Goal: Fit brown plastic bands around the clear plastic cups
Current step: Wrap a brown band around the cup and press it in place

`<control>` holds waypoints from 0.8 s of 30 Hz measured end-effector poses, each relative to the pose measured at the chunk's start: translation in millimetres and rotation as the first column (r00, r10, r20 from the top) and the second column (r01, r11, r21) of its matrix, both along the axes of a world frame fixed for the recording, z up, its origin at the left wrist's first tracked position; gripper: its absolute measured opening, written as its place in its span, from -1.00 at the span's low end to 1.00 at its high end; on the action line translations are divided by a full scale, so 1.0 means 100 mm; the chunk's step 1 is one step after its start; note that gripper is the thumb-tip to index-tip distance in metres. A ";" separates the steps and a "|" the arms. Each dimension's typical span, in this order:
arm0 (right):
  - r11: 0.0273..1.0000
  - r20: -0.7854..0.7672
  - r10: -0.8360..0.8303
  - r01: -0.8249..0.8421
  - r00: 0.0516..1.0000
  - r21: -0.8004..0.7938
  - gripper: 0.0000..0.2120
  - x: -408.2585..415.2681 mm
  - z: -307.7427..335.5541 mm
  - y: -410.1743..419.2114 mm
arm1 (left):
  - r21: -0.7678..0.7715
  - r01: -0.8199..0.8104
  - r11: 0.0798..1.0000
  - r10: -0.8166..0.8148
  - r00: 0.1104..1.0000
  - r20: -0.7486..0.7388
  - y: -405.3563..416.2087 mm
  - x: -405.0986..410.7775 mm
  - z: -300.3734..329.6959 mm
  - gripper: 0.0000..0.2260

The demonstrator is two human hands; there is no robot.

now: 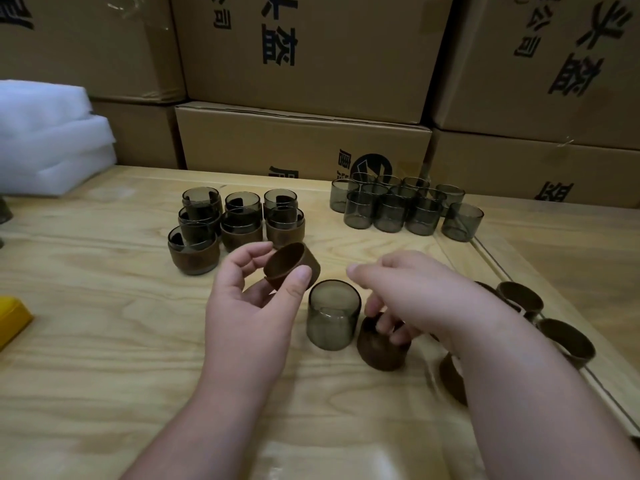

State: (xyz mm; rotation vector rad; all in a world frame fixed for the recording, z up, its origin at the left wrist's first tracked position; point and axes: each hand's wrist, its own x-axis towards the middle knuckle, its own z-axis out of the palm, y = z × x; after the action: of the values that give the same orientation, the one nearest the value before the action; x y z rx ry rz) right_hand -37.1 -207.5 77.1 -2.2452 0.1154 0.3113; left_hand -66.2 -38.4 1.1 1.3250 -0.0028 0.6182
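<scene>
A brown band (291,265) was held tilted above the wooden surface (104,341) by the left hand (252,299), pinched between the thumb and the curled fingers. Just beside it, a bare smoky clear cup (333,315) stood upright on the surface between the two hands. A second brown band (381,344) was gripped by the right hand (415,299), whose fingers were curled down into and around it as it rested on the surface right of the cup. The index finger of that hand was stretched out toward the left.

Behind the left hand, a cluster of cups already fitted with bands (235,221) was gathered. Farther right, a group of unbanded cups (405,207) was set near the stacked cardboard boxes (304,57). Loose bands (540,317) were scattered at the right edge. White foam sheets (48,133) were piled at the far left.
</scene>
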 end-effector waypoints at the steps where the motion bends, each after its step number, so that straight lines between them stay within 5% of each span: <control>1: 1.000 -0.034 0.003 -0.004 0.999 -0.016 -0.69 0.00 -0.01 -0.02 | 0.018 -0.007 1.000 0.007 1.000 -0.001 0.01 0.00 -0.01 -0.62; 7: 0.998 0.175 -0.029 0.039 0.984 -0.050 -0.77 0.04 0.03 -0.07 | 0.130 -0.015 0.991 0.016 1.000 -0.007 -0.01 -0.03 0.04 -0.51; 10: 0.990 0.318 0.083 -0.116 0.944 0.086 -0.84 -0.02 0.09 0.00 | 0.159 -0.023 0.987 0.025 1.000 -0.009 -0.01 -0.04 0.04 -0.48; 14: 0.940 0.328 0.280 -0.326 0.902 0.095 -0.95 -0.11 0.13 0.12 | 0.243 -0.067 0.968 0.067 0.998 0.008 -0.01 -0.07 0.04 -0.44; 24: 0.965 0.331 0.259 -0.260 0.907 -0.044 -0.73 -0.21 0.00 0.44 | 0.229 -0.114 0.967 0.119 0.993 -0.012 -0.04 -0.06 0.00 -0.49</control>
State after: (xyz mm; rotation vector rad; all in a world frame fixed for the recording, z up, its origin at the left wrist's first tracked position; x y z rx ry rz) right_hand -58.3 -163.3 77.5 -2.2793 -0.3683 0.0644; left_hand -72.4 -42.1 0.9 1.5641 0.0255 0.7168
